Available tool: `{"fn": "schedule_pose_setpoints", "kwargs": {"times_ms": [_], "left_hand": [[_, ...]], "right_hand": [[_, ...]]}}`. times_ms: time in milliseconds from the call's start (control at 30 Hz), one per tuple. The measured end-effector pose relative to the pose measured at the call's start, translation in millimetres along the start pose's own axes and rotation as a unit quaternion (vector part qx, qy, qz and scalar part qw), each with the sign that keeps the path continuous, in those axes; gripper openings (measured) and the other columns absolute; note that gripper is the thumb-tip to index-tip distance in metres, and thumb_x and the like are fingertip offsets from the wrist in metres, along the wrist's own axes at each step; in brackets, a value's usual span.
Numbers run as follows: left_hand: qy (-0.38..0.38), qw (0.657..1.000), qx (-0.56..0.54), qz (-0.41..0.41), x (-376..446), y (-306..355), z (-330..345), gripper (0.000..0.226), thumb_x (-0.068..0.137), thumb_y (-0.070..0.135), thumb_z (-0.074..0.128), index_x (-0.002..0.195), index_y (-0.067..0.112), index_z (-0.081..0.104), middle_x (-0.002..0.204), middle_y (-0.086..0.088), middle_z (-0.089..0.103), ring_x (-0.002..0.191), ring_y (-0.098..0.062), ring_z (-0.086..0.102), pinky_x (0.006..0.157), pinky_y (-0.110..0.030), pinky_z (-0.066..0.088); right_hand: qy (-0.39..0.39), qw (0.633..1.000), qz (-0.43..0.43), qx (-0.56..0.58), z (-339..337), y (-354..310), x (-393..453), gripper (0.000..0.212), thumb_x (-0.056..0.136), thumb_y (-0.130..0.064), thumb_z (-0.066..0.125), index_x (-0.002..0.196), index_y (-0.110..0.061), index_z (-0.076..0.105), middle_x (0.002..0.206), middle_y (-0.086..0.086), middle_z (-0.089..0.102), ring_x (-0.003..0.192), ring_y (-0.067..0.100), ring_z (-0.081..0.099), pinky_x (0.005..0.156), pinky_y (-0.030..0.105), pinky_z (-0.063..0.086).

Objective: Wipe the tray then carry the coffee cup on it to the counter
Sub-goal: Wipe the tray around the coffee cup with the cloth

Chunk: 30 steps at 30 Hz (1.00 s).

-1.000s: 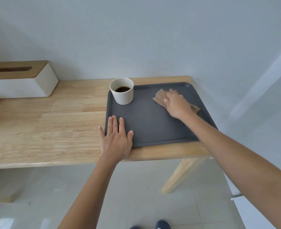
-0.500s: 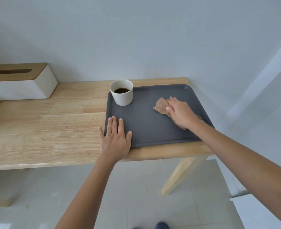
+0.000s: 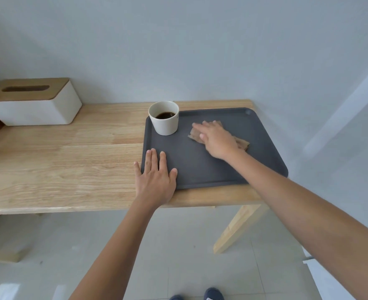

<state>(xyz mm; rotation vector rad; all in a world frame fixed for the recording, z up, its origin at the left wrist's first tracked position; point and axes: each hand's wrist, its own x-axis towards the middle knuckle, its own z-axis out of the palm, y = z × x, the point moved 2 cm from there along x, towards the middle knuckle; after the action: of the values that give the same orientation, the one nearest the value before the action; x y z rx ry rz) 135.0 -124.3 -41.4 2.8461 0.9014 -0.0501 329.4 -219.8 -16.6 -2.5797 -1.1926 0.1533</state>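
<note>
A dark grey tray lies at the right end of the wooden table. In the tray's far left corner stands a white cup with black coffee in it. My right hand presses flat, fingers straight, on a brown cloth in the middle of the tray, just right of the cup. My left hand lies flat with spread fingers over the tray's near left corner and the table beside it.
A white tissue box with a wooden lid sits at the table's far left. A wall runs close behind the table and on its right. The table's front edge and one slanted leg stand above a pale tiled floor.
My right hand has slid the cloth from the tray's right part back toward the middle, nearer the cup. My left hand has stayed on the tray's near left corner.
</note>
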Motion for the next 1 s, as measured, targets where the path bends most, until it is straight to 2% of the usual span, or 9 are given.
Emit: {"fn": "schedule_pose_setpoints", "kwargs": {"times_ms": [133, 233, 433, 567, 633, 700, 867, 1000], "left_hand": [[0.000, 1.000, -0.002, -0.006, 0, -1, 0, 0.064, 0.098, 0.046, 0.013, 0.153, 0.015, 0.003, 0.162, -0.008, -0.004, 0.149, -0.020, -0.010, 0.118, -0.053, 0.000], [-0.001, 1.000, -0.003, -0.004, -1, -1, -1, 0.064, 0.098, 0.046, 0.013, 0.153, 0.015, 0.003, 0.162, -0.007, -0.005, 0.149, -0.020, -0.010, 0.118, -0.053, 0.000], [-0.003, 1.000, -0.007, 0.007, -1, -2, -5, 0.064, 0.098, 0.046, 0.015, 0.153, 0.016, 0.002, 0.162, -0.008, -0.005, 0.149, -0.020, -0.010, 0.119, -0.052, 0.000], [-0.013, 1.000, -0.004, 0.005, -2, -2, -5, 0.064, 0.098, 0.046, 0.014, 0.153, 0.016, 0.001, 0.162, -0.008, -0.006, 0.149, -0.020, -0.012, 0.119, -0.051, -0.001], [-0.012, 1.000, -0.006, 0.002, -2, -1, -5, 0.064, 0.098, 0.046, 0.014, 0.153, 0.016, 0.001, 0.162, -0.009, -0.006, 0.149, -0.021, -0.012, 0.119, -0.052, -0.001], [-0.010, 1.000, -0.004, 0.002, -2, -1, -5, 0.064, 0.098, 0.046, 0.014, 0.153, 0.016, 0.001, 0.162, -0.009, -0.006, 0.149, -0.021, -0.011, 0.118, -0.052, -0.001], [-0.011, 1.000, -0.004, -0.005, -2, -1, -4, 0.064, 0.098, 0.046, 0.014, 0.153, 0.016, 0.001, 0.162, -0.008, -0.006, 0.149, -0.020, -0.011, 0.118, -0.052, -0.001], [-0.005, 1.000, -0.001, -0.004, -1, 0, -4, 0.064, 0.098, 0.046, 0.014, 0.153, 0.016, 0.002, 0.162, -0.007, -0.005, 0.149, -0.019, -0.010, 0.118, -0.052, -0.001]], "right_hand": [[-0.029, 0.997, -0.071, 0.027, 7, -10, -43, 0.044, 0.104, -0.024, 0.030, 0.146, -0.037, 0.032, 0.157, -0.003, 0.029, 0.148, 0.023, 0.014, 0.113, 0.043, 0.028], [-0.031, 0.995, -0.079, 0.052, 0, 15, -60, 0.044, 0.103, -0.025, 0.035, 0.144, -0.040, 0.036, 0.155, -0.006, 0.033, 0.148, 0.020, 0.016, 0.112, 0.040, 0.028], [0.019, 0.999, 0.012, 0.048, -19, 69, -27, 0.044, 0.102, -0.021, 0.037, 0.144, -0.034, 0.038, 0.153, 0.003, 0.038, 0.146, 0.030, 0.022, 0.114, 0.046, 0.026], [0.042, 0.993, 0.105, 0.026, -24, 73, 11, 0.045, 0.103, -0.020, 0.032, 0.147, -0.029, 0.032, 0.155, 0.006, 0.033, 0.145, 0.034, 0.020, 0.109, 0.048, 0.030], [0.046, 0.991, 0.123, 0.015, -22, 61, 18, 0.046, 0.103, -0.017, 0.031, 0.148, -0.027, 0.032, 0.155, 0.005, 0.032, 0.145, 0.034, 0.018, 0.107, 0.049, 0.032], [0.048, 0.994, 0.102, 0.012, -16, 42, 14, 0.047, 0.102, -0.015, 0.032, 0.147, -0.028, 0.032, 0.155, 0.005, 0.033, 0.144, 0.034, 0.019, 0.108, 0.048, 0.032], [0.023, 0.999, -0.036, 0.018, 7, -19, -24, 0.046, 0.102, -0.014, 0.033, 0.147, -0.026, 0.033, 0.153, 0.003, 0.037, 0.144, 0.030, 0.023, 0.109, 0.042, 0.032], [0.018, 0.996, -0.074, 0.038, 6, -16, -59, 0.044, 0.103, -0.022, 0.033, 0.146, -0.032, 0.035, 0.153, -0.001, 0.037, 0.146, 0.022, 0.023, 0.109, 0.039, 0.033]]}}
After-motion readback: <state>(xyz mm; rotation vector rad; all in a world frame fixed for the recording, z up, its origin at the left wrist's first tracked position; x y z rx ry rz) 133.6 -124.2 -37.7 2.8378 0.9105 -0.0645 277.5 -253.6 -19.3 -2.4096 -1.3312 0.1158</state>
